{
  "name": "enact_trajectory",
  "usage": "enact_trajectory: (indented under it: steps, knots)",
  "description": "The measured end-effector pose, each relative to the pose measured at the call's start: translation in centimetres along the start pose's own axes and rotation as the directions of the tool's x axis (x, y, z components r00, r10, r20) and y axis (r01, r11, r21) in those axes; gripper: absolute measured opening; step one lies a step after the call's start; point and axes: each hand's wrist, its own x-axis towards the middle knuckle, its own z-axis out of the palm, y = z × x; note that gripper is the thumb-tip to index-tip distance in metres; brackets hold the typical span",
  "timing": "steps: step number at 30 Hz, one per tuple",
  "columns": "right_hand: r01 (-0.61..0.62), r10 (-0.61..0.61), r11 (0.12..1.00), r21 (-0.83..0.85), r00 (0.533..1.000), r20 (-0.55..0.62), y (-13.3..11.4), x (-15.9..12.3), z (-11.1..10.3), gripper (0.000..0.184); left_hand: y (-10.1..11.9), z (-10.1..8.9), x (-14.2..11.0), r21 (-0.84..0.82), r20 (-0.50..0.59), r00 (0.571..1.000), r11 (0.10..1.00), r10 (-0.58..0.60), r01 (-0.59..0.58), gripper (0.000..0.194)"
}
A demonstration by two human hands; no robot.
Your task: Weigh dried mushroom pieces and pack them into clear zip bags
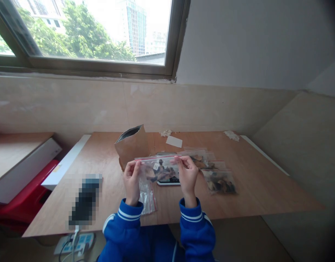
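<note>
Between my two hands a clear zip bag (162, 170) with a red seal strip is stretched, dark and brown dried pieces and a small white packet inside. My left hand (132, 180) pinches its top left corner; my right hand (188, 174) pinches the top right. Beneath the bag lies a device with a pale rim (169, 183), mostly covered. Clear plastic bags (148, 198) rest by my left wrist. To the right of my right hand several filled zip bags (220, 182) lie overlapping. An open brown paper pouch (133, 145) stands behind my left hand.
A white card (174, 141) and crumpled whitish scraps (165, 133) lie at the back of the wooden table (265, 193). More scraps (232, 135) are at the back right. A pixelated dark object (85, 200) sits left, cabled toward a power strip (76, 243) below the edge.
</note>
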Motion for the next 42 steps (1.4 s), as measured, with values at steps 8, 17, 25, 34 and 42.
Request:
enact_trajectory:
  steps: [8, 17, 25, 34, 42]
  knots:
    - [0.218, -0.188, 0.963, -0.159, 0.965, 0.185, -1.2, 1.0, -1.1, 0.027, -0.3, 0.0, 0.2, -0.049, 0.021, 1.0, 0.999, -0.008, 0.009, 0.028]
    - [0.152, -0.132, 0.984, -0.092, 0.973, 0.191, -0.8, 0.3, -1.6, 0.027, 0.2, -0.8, 1.0, -0.014, -0.043, 0.999, 1.0, 0.024, -0.025, 0.03]
    - [0.113, -0.101, 0.983, -0.141, 0.991, 0.091, 1.0, 0.0, -1.8, 0.028, 1.0, -0.7, 0.9, 0.14, 0.058, 0.992, 0.983, 0.111, -0.118, 0.027]
    - [0.522, -0.351, 0.753, -0.401, 0.834, 0.427, -1.5, 0.9, 0.5, 0.036, 0.8, 0.2, 0.3, 0.153, 0.155, 0.983, 0.981, 0.099, -0.122, 0.024]
    - [0.587, -0.26, 0.783, -0.206, 0.609, 0.749, -1.7, 2.7, 4.3, 0.015, 0.6, -0.4, 0.8, 0.247, 0.232, 0.942, 0.922, 0.242, -0.298, 0.019]
